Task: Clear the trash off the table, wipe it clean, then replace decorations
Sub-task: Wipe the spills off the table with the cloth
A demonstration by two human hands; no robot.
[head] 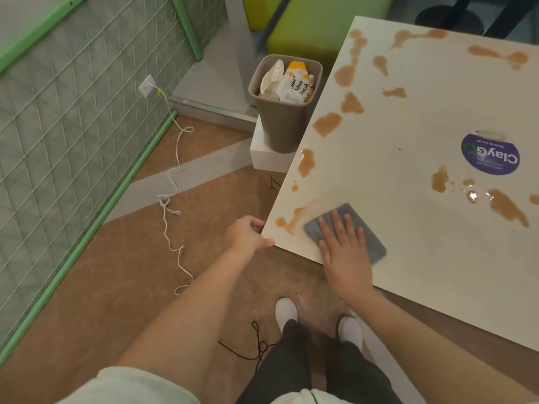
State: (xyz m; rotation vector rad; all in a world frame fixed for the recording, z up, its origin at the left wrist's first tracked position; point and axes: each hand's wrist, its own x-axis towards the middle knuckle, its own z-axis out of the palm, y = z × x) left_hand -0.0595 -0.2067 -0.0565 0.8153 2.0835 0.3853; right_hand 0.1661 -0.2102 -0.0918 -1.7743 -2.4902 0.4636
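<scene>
As the wipe-down stage gets under way, a person stands at the near-left corner of a white surface (393,118), right hand (345,252) pressed flat on a folded grey cloth (347,233), fingers (337,221) straight and slightly spread, pointing away from the body toward the far-left. The left hand (246,234) grips the corner edge of the surface, fingers curled round it w/ the thumb on the rim, apparently steadying it.

Trash looks already dealt with: crumpled food wrappers (287,83) fill a taupe waste bin (283,112) standing on a low white box (267,156) just beside the surface's left edge. No decorations are in view, so that step seems still to come.

The key relation: the nearest brown spill (290,221) lies just left of the cloth, touching or nearly touching its left edge, between the two hands. Its streak runs diagonally from near-left to far-right. More brown puddles (351,104) trail up the left side & across the far end, w/ a wet glossy patch (509,207) well apart on the right, near a round purple sticker (490,156). The right hand is the one placed to sweep; a short push leftward would prob. take the first stain.

A white cable (172,182) snakes over the brown floor (122,258).
</scene>
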